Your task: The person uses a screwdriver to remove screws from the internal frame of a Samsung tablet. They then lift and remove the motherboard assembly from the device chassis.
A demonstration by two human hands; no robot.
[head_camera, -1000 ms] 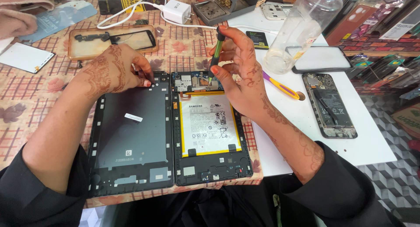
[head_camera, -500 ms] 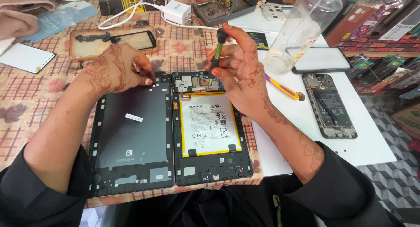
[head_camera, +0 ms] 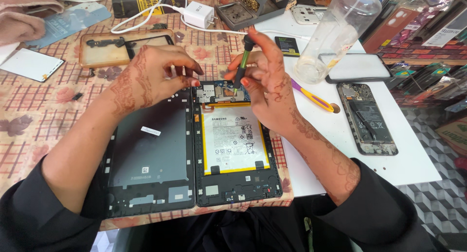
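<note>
An opened tablet lies in front of me in two halves. The dark back cover (head_camera: 151,155) is on the left. The body with a white battery (head_camera: 232,138) and a circuit board (head_camera: 219,92) at its top is on the right. My right hand (head_camera: 267,86) grips a green and black screwdriver (head_camera: 242,67), held nearly upright with its tip on the circuit board. My left hand (head_camera: 151,77) rests at the top edge of the back cover, fingers curled close to the board, pinching something too small to make out.
A clear plastic bottle (head_camera: 338,33) and a yellow and purple tool (head_camera: 314,97) lie right of my hand. An opened phone (head_camera: 367,118) sits on the white board (head_camera: 418,159). A white charger (head_camera: 197,14), a framed screen part (head_camera: 124,48) and a white panel (head_camera: 29,65) lie behind.
My right hand has tilted the screwdriver more upright and brought its tip down onto the circuit board. My left hand has shifted slightly right toward the board.
</note>
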